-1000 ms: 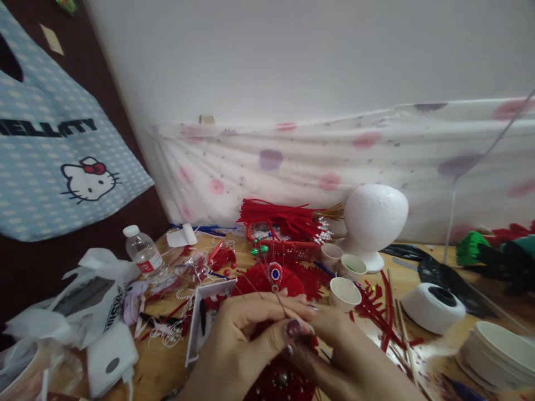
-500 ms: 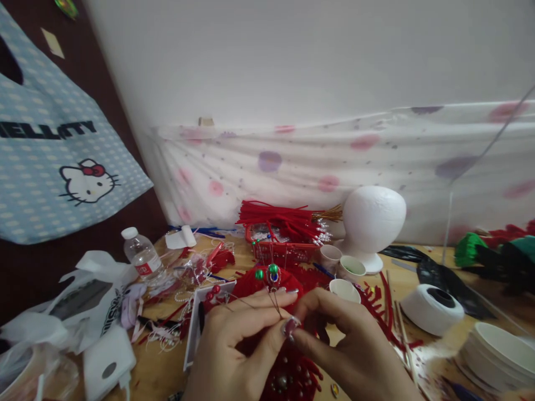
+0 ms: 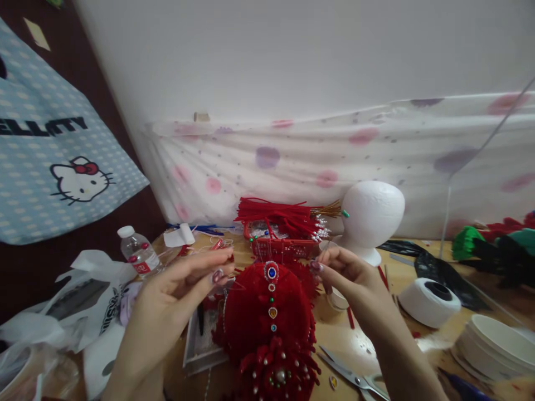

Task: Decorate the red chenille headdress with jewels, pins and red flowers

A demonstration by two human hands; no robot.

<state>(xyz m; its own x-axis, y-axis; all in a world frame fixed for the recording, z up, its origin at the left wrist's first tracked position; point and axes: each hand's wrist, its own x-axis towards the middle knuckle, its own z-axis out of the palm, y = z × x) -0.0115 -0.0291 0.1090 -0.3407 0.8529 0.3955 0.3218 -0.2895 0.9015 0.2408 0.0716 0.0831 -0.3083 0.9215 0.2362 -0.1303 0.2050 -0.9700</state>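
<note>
White wall, spotted cloth draped along the far edge of a cluttered wooden worktop (image 3: 422,253).

Left hand (image 3: 175,289) raised at the near left of the red headpiece (image 3: 267,317), fingers loosely curled, thumb and forefinger close together; I cannot tell whether anything thin sits between them. Right hand (image 3: 346,273) just right of the headpiece, fingertips pinched as if on a fine wire or pin; too thin to confirm.

The headpiece stands at near centre, a row of jewels (image 3: 271,292) running down its front and a beaded flower at its base.

My judgement: keep both pinches level and steady, work close to the jewel line so nothing drags the red pile, and keep clear of the scissors (image 3: 351,376) lying open at near right.

Further out: red basket of stamens (image 3: 284,228), foam head (image 3: 371,214), white tape roll (image 3: 430,301), water bottle (image 3: 137,253).

Writing: the hanging bag (image 3: 54,161) at far left reads partly "ELLITY", with a cat face below. The bottle's red label is unreadable.
</note>
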